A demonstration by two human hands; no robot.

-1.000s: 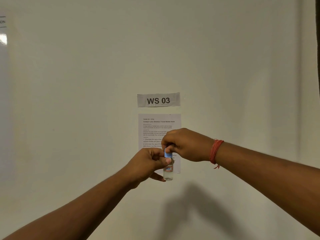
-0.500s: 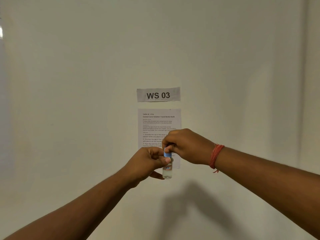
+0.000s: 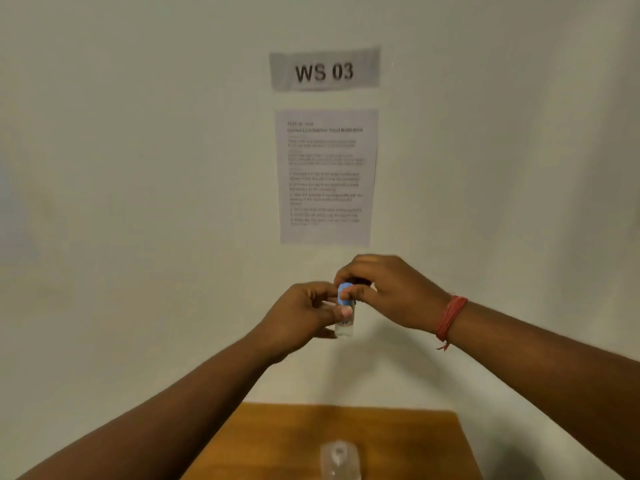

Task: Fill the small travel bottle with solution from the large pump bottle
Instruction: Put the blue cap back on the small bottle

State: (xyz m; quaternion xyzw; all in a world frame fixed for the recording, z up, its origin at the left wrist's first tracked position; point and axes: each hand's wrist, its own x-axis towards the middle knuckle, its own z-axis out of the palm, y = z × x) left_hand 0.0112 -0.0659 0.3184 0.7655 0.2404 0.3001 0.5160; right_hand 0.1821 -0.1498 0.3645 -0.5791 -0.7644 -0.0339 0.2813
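- Holding position, left hand [image 3: 304, 315]: fingers and thumb curled round the body of the small travel bottle [image 3: 345, 322], keeping it upright in the air in front of the wall [image 3: 138, 168].
- Right hand [image 3: 388, 292]: fingertips pinching the blue cap [image 3: 344, 295] at the top of the bottle, thumb on the near side, other fingers bent over the far side; the two hands touch around the bottle.
- Small travel bottle: clear body, a label band partly hidden by the left thumb, lower end showing below the fingers. Fill level cannot be told; the view is blurred.
- Blue cap: sits on the neck of the bottle; whether it is screwed tight or loose cannot be told.
- Large bottle [image 3: 339, 460]: clear, seen from above at the bottom edge of the view, standing on the wooden table [image 3: 277, 441] directly below the hands and well apart from them. Its top is blurred.
- Red thread band [image 3: 450, 318]: wound round the right wrist, a loose end hanging down.
- Sign [image 3: 325, 69]: grey strip on the wall reading "WS 03", above the hands.
- Instruction sheet [image 3: 327, 176]: printed page fixed just beneath the sign; text too blurred to read.
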